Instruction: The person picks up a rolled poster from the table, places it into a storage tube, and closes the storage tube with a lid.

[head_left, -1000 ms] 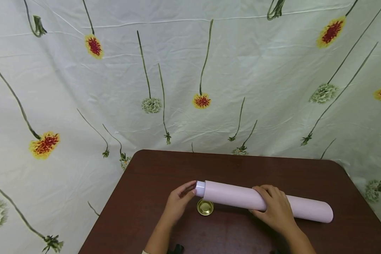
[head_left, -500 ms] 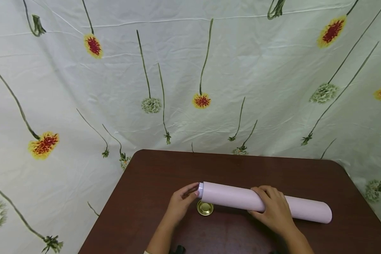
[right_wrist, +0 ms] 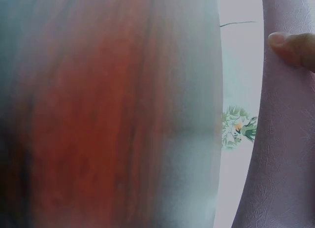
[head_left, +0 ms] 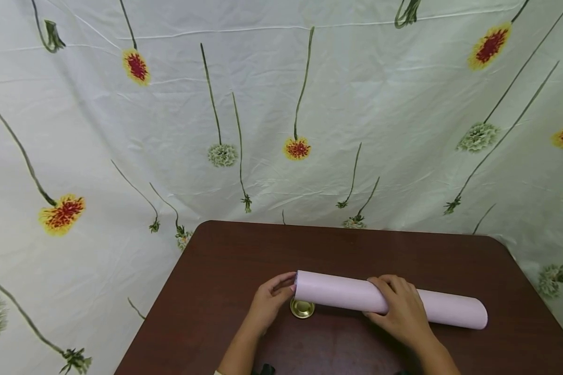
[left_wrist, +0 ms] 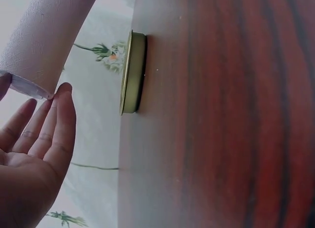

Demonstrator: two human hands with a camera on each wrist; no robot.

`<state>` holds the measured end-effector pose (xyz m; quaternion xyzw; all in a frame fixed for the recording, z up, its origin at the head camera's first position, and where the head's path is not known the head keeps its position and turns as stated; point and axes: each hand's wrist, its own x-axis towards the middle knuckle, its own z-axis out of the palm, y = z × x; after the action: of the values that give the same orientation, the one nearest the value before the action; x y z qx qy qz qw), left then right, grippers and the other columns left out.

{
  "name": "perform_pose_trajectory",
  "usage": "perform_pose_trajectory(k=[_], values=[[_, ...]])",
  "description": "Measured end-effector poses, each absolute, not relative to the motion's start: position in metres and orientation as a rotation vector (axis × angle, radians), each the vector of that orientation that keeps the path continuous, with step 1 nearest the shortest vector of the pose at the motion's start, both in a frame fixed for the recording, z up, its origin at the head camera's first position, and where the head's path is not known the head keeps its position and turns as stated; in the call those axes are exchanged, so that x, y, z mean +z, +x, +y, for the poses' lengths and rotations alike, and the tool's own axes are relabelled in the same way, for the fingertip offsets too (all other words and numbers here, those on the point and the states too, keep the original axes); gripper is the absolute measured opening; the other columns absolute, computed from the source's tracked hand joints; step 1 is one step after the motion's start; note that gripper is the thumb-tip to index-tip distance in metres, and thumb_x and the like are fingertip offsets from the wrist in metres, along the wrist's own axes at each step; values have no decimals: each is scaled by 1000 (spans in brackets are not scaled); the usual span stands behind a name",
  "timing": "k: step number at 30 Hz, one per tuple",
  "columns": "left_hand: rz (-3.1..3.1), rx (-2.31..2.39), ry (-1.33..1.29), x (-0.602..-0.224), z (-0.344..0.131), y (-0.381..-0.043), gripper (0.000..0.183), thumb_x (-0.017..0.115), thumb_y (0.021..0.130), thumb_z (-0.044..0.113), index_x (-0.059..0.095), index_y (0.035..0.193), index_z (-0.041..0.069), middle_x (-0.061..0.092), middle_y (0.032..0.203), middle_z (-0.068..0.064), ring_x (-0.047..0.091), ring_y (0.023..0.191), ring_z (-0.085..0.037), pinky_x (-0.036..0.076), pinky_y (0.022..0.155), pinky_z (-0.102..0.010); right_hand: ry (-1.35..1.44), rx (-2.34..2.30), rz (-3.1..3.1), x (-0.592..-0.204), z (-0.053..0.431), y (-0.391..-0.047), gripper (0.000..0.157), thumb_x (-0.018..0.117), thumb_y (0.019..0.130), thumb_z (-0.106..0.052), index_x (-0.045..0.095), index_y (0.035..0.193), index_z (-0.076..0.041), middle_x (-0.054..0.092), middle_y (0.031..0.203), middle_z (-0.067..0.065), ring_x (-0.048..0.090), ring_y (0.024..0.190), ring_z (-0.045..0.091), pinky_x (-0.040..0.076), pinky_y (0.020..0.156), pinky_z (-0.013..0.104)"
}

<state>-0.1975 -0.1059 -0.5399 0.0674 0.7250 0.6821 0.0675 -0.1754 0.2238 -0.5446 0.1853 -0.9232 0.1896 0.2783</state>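
A long pink roll (head_left: 335, 288) with a finely creased surface, like rolled wallpaper, slants across the table. My right hand (head_left: 401, 310) grips it around the middle from above; in the right wrist view its thumb (right_wrist: 290, 48) presses on the pink surface. My left hand (head_left: 268, 302) is at the roll's left end, its fingers fairly straight and the fingertips right at the rim. In the left wrist view, that open end (left_wrist: 27, 85) of the roll meets the fingertips, and the palm holds nothing. Just below this end sits a small round gold dish (head_left: 302, 308).
The dark reddish-brown table (head_left: 225, 260) has rounded back corners. Behind it hangs a pale cloth (head_left: 262, 120) printed with flowers. A small black object (head_left: 267, 370) shows at the bottom edge near the left forearm.
The white inner piece that stuck out of the roll's left end has slid inside, out of sight in the head view. The left hand moved right with it; the roll shifted slightly left.
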Motion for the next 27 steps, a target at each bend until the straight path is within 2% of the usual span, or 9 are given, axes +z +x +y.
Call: perform_pose_trajectory(k=[5,20,27], values=[[2158,2072,195,-541,-106,-197,42,66,96,12,60,137,7,63,137,-19,67,117,-24,55,92,-26,498,507,-2485,-546,224,-174,78,99,52,-36,67,122,-20,63,110,2,60,100,25,44,84,47],[2154,2020,148,-541,-104,-201,49,72,92,14,58,139,9,62,133,-17,66,100,-15,53,83,-26,509,487,-2500,-544,222,-174,80,99,52,-38,67,123,-20,63,111,1,60,101,24,45,83,46],[2192,2025,193,-541,-105,-201,46,67,97,19,57,140,7,63,132,-19,67,103,-12,56,85,-31,510,506,-2505,-540,224,-175,78,98,54,-38,67,123,-19,63,111,2,60,102,25,44,85,47]])
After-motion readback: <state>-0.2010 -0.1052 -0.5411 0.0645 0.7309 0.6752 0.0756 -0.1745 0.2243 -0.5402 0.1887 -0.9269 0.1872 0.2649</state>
